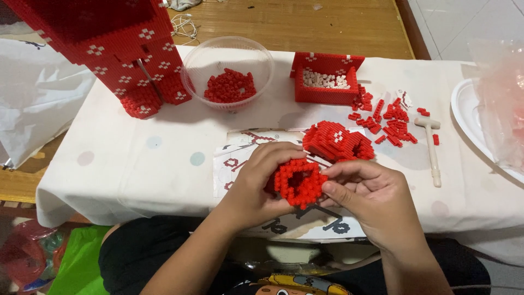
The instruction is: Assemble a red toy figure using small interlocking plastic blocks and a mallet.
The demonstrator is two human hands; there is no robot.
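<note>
Holding: left hand (256,188) and right hand (371,196) both clasped round small red brick ring (299,183)
Done: tall red model (117,49), red block (335,141)
Left: loose bricks (390,120), bowlful (229,86)

A tabletop (136,158) under a white cloth carries a tall red brick tower (117,49) at the far left, a clear bowl (227,71) of red bricks beside it, and an open red brick box (326,78) holding white pieces. Loose red bricks (388,120) lie to the right, near a small white hammer (431,147). A printed sheet (240,155) lies in the middle with a red brick block (335,141) on it. A white plate (469,117) sits at the right edge.
</note>
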